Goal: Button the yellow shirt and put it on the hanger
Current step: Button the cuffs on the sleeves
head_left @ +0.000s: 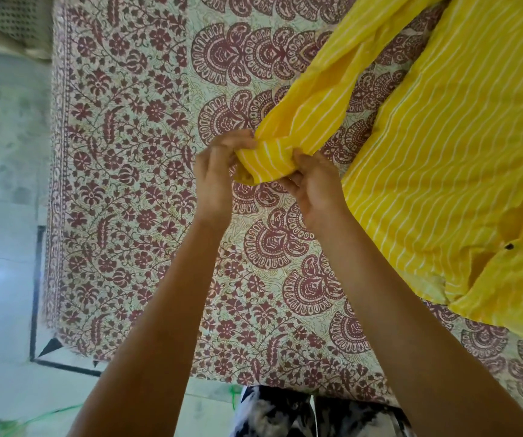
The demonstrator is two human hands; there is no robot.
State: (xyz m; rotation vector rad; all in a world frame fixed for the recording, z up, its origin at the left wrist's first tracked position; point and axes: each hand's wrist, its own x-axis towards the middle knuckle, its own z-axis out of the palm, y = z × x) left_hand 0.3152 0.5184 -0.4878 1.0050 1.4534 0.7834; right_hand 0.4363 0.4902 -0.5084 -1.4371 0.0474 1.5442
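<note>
At centre frame, the left hand (pixel 219 175) and right hand (pixel 313 190) meet on the sleeve cuff (pixel 266 164) of the yellow shirt (pixel 442 159). Each has fingers and thumb curled round the cuff's edge, pinching it from opposite sides. This pairing suggests the cuff opening is being drawn together for fastening, though no cuff button or buttonhole can be made out. The sleeve (pixel 320 86) runs from the cuff toward the upper right, apparently raised a little off the block-printed bedspread (pixel 121 146) by the grip. The shirt's body lies spread over the right of the frame, probably so that its front remains within reach. The fabric is bright yellow with thin white stripes, lightly creased. Two dark buttons (pixel 509 246) show near the right edge, where the front appears unfastened. No hanger is in view.
</note>
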